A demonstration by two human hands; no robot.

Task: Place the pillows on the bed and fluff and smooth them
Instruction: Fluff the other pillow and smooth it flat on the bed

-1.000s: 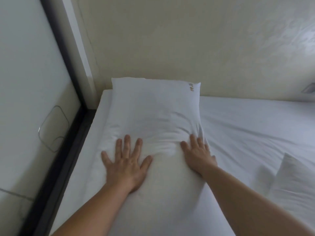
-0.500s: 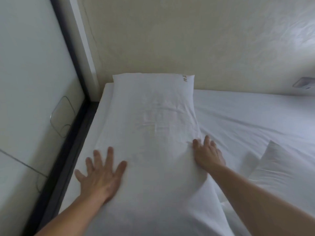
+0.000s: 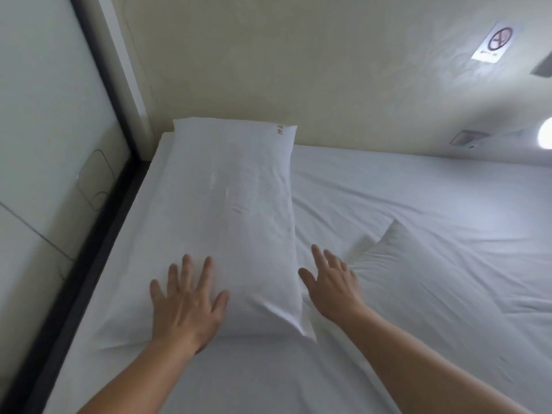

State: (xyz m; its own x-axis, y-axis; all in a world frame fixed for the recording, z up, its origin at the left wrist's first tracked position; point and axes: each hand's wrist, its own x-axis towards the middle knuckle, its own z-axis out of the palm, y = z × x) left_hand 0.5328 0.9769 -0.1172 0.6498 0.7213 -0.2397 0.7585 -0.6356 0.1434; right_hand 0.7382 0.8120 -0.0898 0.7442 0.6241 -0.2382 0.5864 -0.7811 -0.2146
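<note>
A long white pillow (image 3: 233,204) lies lengthwise on the left side of the bed (image 3: 403,198), its far end against the wall. My left hand (image 3: 186,306) rests flat with spread fingers on the pillow's near left corner. Just off the pillow's right edge, my right hand (image 3: 331,285) is held open over the sheet with nothing in it. A second white pillow (image 3: 424,282) lies on the sheet to the right, one corner pointing toward the wall.
A dark bed frame edge (image 3: 86,261) runs along the left, beside a pale wall panel (image 3: 44,144). A cream wall (image 3: 298,70) stands behind the bed with a no-smoking sign (image 3: 495,44), a switch plate (image 3: 467,138) and a lit lamp (image 3: 545,137).
My hands have slid toward the near end of the pillow. The left hand moved back onto the pillow's corner, and the right hand came off the pillow's edge. The view has widened.
</note>
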